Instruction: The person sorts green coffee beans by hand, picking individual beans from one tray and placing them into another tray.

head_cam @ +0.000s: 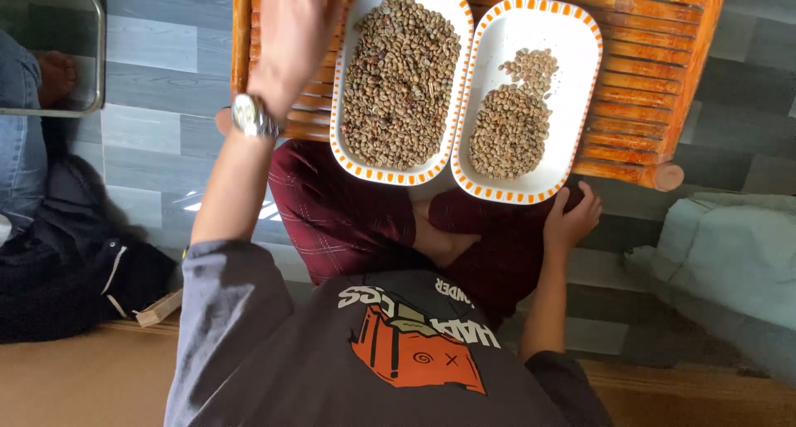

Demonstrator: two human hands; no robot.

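1. On the slatted wooden tray (pixel 655 54) sit two white dishes with orange rims.
2. Fuller dish (pixel 365 112) holds many pale beans (pixel 400 83); the other dish (pixel 572 79) beside it holds fewer.
3. Left hand (pixel 290 29), wearing a watch (pixel 253 116), hovers over the tray's edge beside the fuller dish; its finger state cannot be told.
4. Right hand (pixel 572 220) rests loosely curled on the knee, below the tray, holding nothing.

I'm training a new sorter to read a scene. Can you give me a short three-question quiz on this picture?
1. True or false: the two white trays hold equal amounts of beans.
2. Which hand is raised over the slatted wooden table? A) left B) right
3. Fill in: the right hand rests on the person's ____.

Key:
1. False: the left tray is nearly covered, the right tray holds a smaller pile.
2. A: the left hand, above a wristwatch; table.
3. Knee: right hand.
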